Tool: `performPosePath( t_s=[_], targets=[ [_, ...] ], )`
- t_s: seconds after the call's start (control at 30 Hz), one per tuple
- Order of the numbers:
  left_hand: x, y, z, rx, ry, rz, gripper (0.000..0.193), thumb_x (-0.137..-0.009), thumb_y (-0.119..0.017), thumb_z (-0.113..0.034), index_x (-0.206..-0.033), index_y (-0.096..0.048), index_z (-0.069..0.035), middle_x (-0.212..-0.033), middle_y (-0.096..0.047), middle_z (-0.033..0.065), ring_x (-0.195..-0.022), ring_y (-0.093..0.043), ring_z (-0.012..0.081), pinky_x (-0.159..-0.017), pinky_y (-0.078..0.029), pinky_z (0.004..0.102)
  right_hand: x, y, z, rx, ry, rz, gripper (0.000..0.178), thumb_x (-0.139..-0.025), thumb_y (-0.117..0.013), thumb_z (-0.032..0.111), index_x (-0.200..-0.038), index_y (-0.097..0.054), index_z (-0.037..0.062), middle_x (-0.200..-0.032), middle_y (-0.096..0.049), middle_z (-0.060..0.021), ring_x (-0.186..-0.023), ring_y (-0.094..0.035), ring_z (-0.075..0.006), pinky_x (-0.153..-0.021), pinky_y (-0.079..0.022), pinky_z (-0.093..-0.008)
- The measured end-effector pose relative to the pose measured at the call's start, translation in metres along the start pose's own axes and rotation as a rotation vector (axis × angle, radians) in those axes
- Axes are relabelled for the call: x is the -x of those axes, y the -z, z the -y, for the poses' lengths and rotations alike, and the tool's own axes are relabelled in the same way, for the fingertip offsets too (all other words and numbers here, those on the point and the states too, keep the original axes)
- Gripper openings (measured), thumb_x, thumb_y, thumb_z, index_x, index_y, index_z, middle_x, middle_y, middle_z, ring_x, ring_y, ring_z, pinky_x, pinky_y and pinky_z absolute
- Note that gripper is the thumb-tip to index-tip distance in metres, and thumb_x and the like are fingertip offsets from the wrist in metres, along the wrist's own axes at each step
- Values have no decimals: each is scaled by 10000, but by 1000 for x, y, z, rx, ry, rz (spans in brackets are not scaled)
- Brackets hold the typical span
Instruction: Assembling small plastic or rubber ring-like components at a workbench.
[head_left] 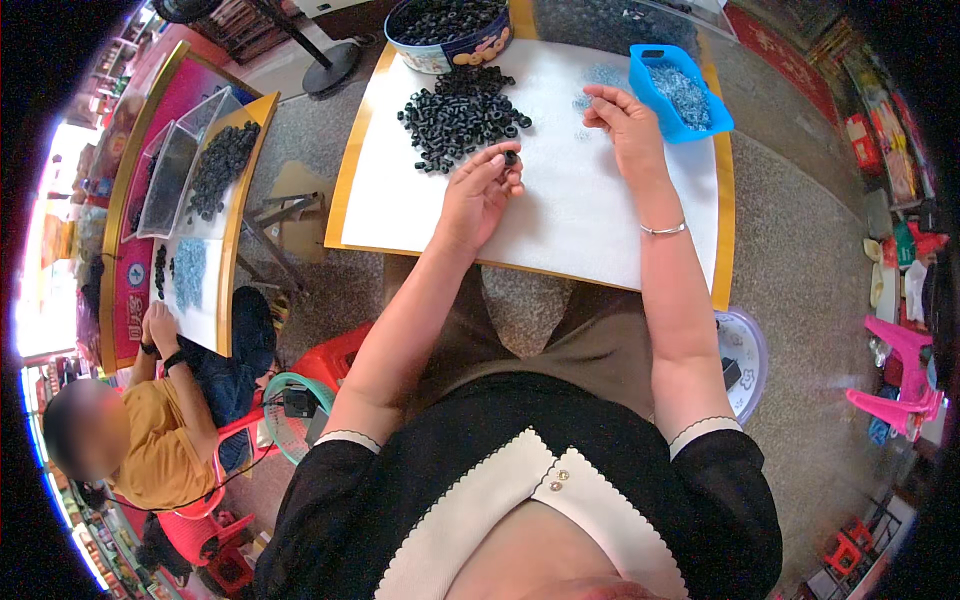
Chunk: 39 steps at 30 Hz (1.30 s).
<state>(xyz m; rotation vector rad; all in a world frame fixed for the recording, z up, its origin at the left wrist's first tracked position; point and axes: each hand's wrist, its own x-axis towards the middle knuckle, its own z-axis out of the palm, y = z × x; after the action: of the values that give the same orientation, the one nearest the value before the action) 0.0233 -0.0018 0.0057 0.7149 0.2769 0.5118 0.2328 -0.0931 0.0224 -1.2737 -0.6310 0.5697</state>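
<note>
My left hand (478, 196), palm turned up, pinches a small black ring-shaped piece (511, 158) between thumb and fingers. Just beyond it lies a heap of similar black pieces (455, 122) on the white-topped table (560, 220). Over the right half of that table is my right hand (628, 128), its thumb and fingertips brought together. Whatever the right fingertips hold is too small to make out. A scatter of tiny clear bluish pieces (603, 74) lies near those fingertips. Beside the right hand stands a blue plastic tray (712, 132) with many more clear pieces in it.
A round tub (430, 58) of black pieces and a clear bin (625, 28) stand along the table's far edge. At left, a co-worker (165, 430) sits at another table (228, 290) with black and clear pieces. A basin (758, 350) is by my right side, a green basket (283, 440) by my left.
</note>
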Motion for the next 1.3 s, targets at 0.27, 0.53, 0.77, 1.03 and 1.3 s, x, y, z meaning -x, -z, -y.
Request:
performPosePath(
  t_s=[0.27,0.53,0.77,1.03,1.3],
  targets=[
    [2,-5,-2,-37,1,-12,229,-933,-470,-81,-1117,-553,27,-910,-572,85,-757,-557,124,-695,-493,247,1,-1,0,-295,-104,258,163,-860,-619,98,-981,-628,-10,-828,-629,-42,-732,-612,-128,-687,-525,-271],
    [1,-3,-1,-26,13,-8,229,-938,-462,-80,-1122,-555,19,-914,-577,87,-760,-559,122,-692,-493,245,12,-12,-13,885,421,219,214,-789,-644,113,-995,-649,56,-845,-635,-50,-716,-576,-143,-664,-455,-258],
    [0,-1,0,-23,4,4,224,-937,-469,-76,-1116,-559,24,-910,-585,93,-752,-570,125,-686,-499,245,0,8,-14,840,467,-42,183,-787,-641,147,-945,-662,57,-853,-631,-66,-729,-578,-158,-664,-452,-262],
    [-1,2,1,-11,5,10,222,-934,-476,-77,-1109,-564,27,-901,-594,91,-740,-577,125,-679,-508,239,5,11,-5,1249,617,186,105,-752,-626,134,-829,-667,75,-786,-607,-58,-803,-555,-240,-714,-435,-341],
    [-1,0,1,-16,2,9,218,-932,-483,-80,-1100,-569,29,-895,-591,87,-740,-574,125,-677,-508,243,-3,14,-9,1007,462,225,101,-748,-619,116,-823,-645,53,-845,-609,-76,-856,-555,-254,-747,-437,-355]
  ],
)
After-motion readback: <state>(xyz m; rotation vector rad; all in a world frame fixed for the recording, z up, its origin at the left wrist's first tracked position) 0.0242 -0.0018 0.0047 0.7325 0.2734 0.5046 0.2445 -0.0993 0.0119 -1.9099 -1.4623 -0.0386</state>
